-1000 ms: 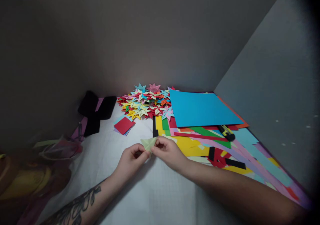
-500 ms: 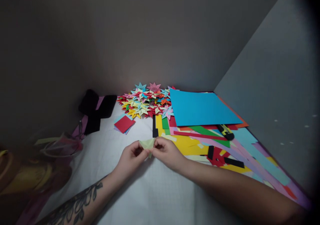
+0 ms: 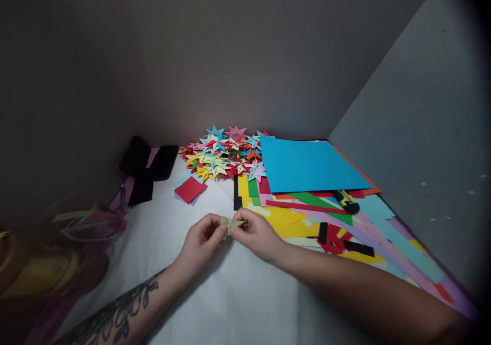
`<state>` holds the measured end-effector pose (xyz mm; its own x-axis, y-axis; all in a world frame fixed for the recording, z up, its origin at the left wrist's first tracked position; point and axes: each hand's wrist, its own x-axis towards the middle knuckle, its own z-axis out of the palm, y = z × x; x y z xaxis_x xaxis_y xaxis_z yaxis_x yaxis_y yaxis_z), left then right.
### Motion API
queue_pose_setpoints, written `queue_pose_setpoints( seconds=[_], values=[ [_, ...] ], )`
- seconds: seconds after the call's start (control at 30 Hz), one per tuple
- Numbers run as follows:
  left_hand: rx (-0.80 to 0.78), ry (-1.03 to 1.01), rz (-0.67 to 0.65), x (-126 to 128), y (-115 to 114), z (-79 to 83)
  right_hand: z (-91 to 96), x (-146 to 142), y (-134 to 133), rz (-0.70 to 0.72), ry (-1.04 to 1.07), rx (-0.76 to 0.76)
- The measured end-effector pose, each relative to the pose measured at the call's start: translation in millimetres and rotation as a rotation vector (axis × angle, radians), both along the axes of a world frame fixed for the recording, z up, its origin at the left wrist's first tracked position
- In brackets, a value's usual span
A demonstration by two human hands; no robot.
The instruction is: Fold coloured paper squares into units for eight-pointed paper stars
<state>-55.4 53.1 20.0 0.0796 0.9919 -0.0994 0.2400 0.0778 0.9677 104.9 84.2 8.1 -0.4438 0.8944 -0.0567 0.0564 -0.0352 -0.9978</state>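
Basically, both hands are on one small paper (image 3: 229, 223), pale green & creased, held over approx the mid of the white surface (image 3: 245, 299), well in from the L & R edges. L hand (image 3: 204, 235): thumb & index pinching the paper's L side, other fingers curled in. R hand (image 3: 253, 231): same deal on the R side, thumb & index gripping, rest tucked under; one pale tip of paper pokes out btwn its fingers. Thumbs are close together at the paper's lower part; can't tell if they touch. Exact fold hard to read at this size. Dark leaf tattoo (image 3: 123, 309) on the L forearm.

Far edge, approx mid: stars (image 3: 218, 156), heaped, multi-col (yellow, red, pink, lt blue, cream etc). Just nearer than those, toward the L: squares (image 3: 191, 190), a small stack w/ red on top, lt blue & lilac showing under. Far L corner: black pcs (image 3: 163, 163), flat, overlapping.

Far R corner: blue sheet (image 3: 310, 166), big, w/ orange showing beyond its R side; it lies over the strips (image 3: 368, 232), mixed cols, which run down along the R edge. Cutter (image 3: 347, 202), yellow & black, lies at the sheet's near side, partly under it. Yellow scraps (image 3: 287, 226) just beyond the R hand, red & black bits (image 3: 335, 240) beyond the R forearm.

L edge: clear bag (image 3: 95, 225), then brown/yellow thing (image 3: 46, 273) at the near L corner, too blurred to ID
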Motion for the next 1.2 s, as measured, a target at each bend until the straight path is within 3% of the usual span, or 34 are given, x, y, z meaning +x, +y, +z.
queue_pose_setpoints(
  seconds=[0.7, 0.97, 1.2],
  values=[
    [-0.011, -0.017, 0.062, 0.4, -0.8, 3.5, -2.8, -2.0, 0.0, -0.035, 0.192, -0.139],
    [-0.044, -0.170, 0.118, -1.2, -2.3, 1.7, 3.2, -2.6, -2.5, -0.039, 0.312, -0.243],
    [-0.064, -0.284, 0.109, -7.1, -1.2, -4.3, -2.8, 5.7, 0.6, 0.010, 0.391, -0.180]
  ],
)
